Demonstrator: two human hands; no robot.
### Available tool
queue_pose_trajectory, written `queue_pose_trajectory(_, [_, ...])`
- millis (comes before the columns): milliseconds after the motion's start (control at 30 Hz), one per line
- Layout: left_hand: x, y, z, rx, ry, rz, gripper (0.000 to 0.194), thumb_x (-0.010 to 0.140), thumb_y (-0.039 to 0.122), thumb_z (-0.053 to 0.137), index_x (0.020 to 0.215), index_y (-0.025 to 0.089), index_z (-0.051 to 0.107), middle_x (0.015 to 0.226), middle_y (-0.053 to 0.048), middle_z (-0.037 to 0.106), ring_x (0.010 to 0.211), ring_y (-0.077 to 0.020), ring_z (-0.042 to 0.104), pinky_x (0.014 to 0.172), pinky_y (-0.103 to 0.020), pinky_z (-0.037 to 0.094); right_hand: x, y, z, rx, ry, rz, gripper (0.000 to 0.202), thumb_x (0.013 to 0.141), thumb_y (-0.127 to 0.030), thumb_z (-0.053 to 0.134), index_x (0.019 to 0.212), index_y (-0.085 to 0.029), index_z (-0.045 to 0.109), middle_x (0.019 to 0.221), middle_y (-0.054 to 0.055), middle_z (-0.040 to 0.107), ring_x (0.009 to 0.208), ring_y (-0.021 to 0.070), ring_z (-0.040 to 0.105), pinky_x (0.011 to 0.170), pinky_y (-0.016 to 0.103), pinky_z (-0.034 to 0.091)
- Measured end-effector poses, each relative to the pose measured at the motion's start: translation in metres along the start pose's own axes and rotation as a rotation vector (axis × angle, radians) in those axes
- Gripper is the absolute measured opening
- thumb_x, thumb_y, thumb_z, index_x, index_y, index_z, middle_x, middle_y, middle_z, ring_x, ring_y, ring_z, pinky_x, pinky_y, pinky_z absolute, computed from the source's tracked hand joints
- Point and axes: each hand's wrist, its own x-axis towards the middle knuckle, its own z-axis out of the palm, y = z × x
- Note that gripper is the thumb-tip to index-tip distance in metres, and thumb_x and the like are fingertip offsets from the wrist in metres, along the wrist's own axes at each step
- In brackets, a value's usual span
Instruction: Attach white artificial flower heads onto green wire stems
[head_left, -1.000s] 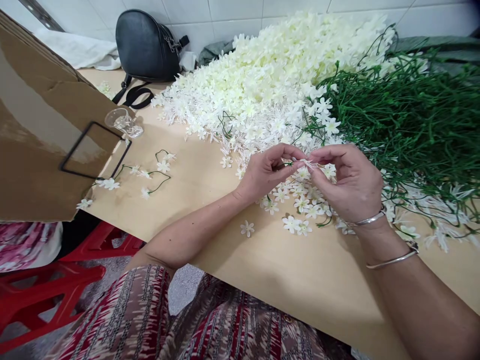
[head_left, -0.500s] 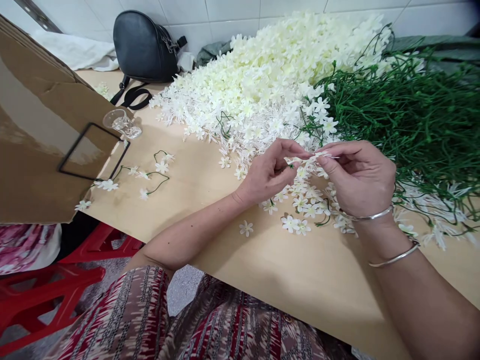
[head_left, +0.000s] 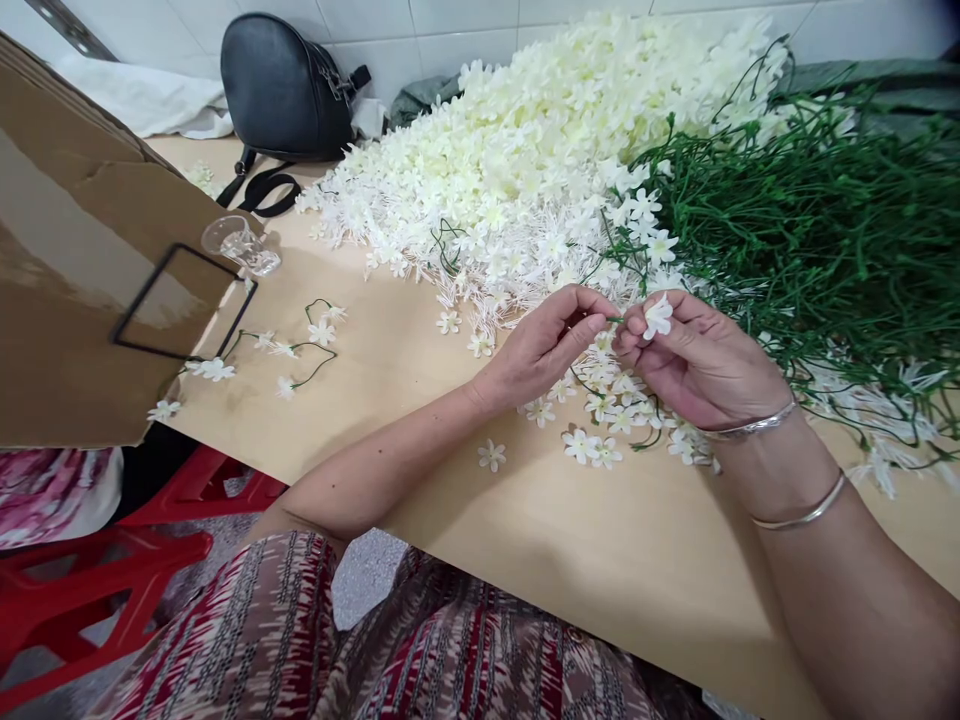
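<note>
Cardboard [head_left: 82,240] cut off at left, green stems [head_left: 825,220] at right, white flower [head_left: 658,316] with hidden base

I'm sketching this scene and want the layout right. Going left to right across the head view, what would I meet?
Cardboard → black bag → left hand → right hand → green stem pile, judged by their middles.

Black bag [head_left: 274,90] is sitting beyond and left of the left hand [head_left: 544,345]. Clear cup [head_left: 259,256] is lying nearer, also left. Cardboard [head_left: 75,270] is standing farther left, white cloth [head_left: 161,98] lying behind it. Red stools [head_left: 161,548] are standing lower left of that hand.
</note>
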Motion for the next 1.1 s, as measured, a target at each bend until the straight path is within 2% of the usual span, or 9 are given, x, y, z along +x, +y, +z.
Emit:
queue_pose_trajectory(133, [0.000,-0.005,0.005,-0.140,0.010,-0.044,0.057,0.098,0.076,0.073,0.117,0.022,0.068,0.100,-0.005,0.069,0.076,-0.0140,0.057,0.069,-0.031,0.049,0.004,0.005,-0.003,-0.044,0.003,-0.013,0.038,0.067,-0.044,0.110,0.084,-0.029,0.080,0.087,-0.005,0.076,0.082,0.0079,0.070,0.085,0.018,0.065])
queue_pose_trajectory(233, [0.001,-0.006,0.008,-0.205,0.037,-0.082,0.059,0.092,0.074,0.082,0.119,0.023,0.071,0.094,-0.003,0.069,0.074,-0.0127,0.056,0.067,-0.029,0.045,0.007,0.015,-0.004,-0.087,0.036,-0.084,0.037,0.066,-0.048,0.110,0.083,-0.034,0.080,0.087,-0.006,0.077,0.079,0.0110,0.071,0.078,0.024,0.066])
queue_pose_trajectory(367, [0.003,-0.005,0.006,-0.231,0.099,-0.096,0.056,0.090,0.075,0.083,0.107,0.022,0.076,0.086,-0.001,0.067,0.074,-0.0118,0.054,0.069,-0.029,0.044,0.009,0.033,0.003,-0.166,0.047,-0.242,0.032,0.073,-0.049,0.105,0.085,-0.035,0.079,0.080,-0.006,0.073,0.072,0.0135,0.067,0.072,0.029,0.064])
queue_pose_trajectory(467, [0.004,-0.005,0.003,-0.326,0.086,-0.127,0.053,0.087,0.070,0.089,0.101,0.020,0.078,0.088,0.000,0.070,0.076,-0.0103,0.056,0.074,-0.028,0.048,0.008,0.041,0.012,-0.209,0.109,-0.354,0.030,0.077,-0.044,0.103,0.087,-0.032,0.077,0.083,-0.004,0.074,0.072,0.0141,0.066,0.069,0.030,0.061])
queue_pose_trajectory(600, [0.004,-0.005,0.003,-0.532,0.045,-0.233,0.046,0.085,0.061,0.094,0.101,0.019,0.082,0.089,0.001,0.071,0.076,-0.0073,0.058,0.077,-0.024,0.050,0.006,0.038,0.020,-0.378,0.224,-0.597,0.030,0.076,-0.032,0.101,0.088,-0.030,0.074,0.084,-0.004,0.071,0.073,0.0143,0.063,0.067,0.029,0.057])
queue_pose_trajectory(700, [0.003,-0.005,0.004,-0.576,0.069,-0.305,0.048,0.080,0.061,0.098,0.098,0.020,0.083,0.086,0.002,0.072,0.075,-0.0064,0.059,0.072,-0.021,0.047,0.004,0.032,0.023,-0.530,0.246,-0.729,0.033,0.077,-0.028,0.100,0.099,-0.032,0.076,0.088,-0.003,0.070,0.077,0.0154,0.064,0.069,0.030,0.058])
queue_pose_trajectory(900, [0.006,-0.007,0.002,-0.509,0.145,-0.234,0.048,0.079,0.060,0.099,0.098,0.019,0.081,0.092,-0.001,0.077,0.076,-0.0087,0.064,0.077,-0.025,0.056,-0.002,0.025,0.022,-0.657,0.185,-0.686,0.019,0.089,-0.026,0.090,0.106,-0.031,0.082,0.095,0.000,0.076,0.084,0.0179,0.070,0.078,0.036,0.061])
queue_pose_trajectory(1000, [0.007,-0.008,0.000,-0.453,0.142,-0.175,0.046,0.082,0.054,0.099,0.101,0.019,0.079,0.091,-0.001,0.077,0.075,-0.0103,0.067,0.076,-0.027,0.058,-0.003,0.024,0.021,-0.683,0.179,-0.662,0.021,0.090,-0.026,0.088,0.109,-0.030,0.083,0.093,0.000,0.075,0.083,0.0185,0.068,0.078,0.037,0.061])
queue_pose_trajectory(1100, [0.006,-0.008,0.000,-0.406,0.151,-0.168,0.043,0.086,0.053,0.096,0.103,0.020,0.077,0.089,-0.001,0.076,0.075,-0.0117,0.069,0.076,-0.028,0.058,-0.004,0.024,0.022,-0.706,0.176,-0.667,0.016,0.089,-0.026,0.087,0.105,-0.029,0.084,0.093,0.001,0.075,0.081,0.0184,0.067,0.076,0.037,0.059])
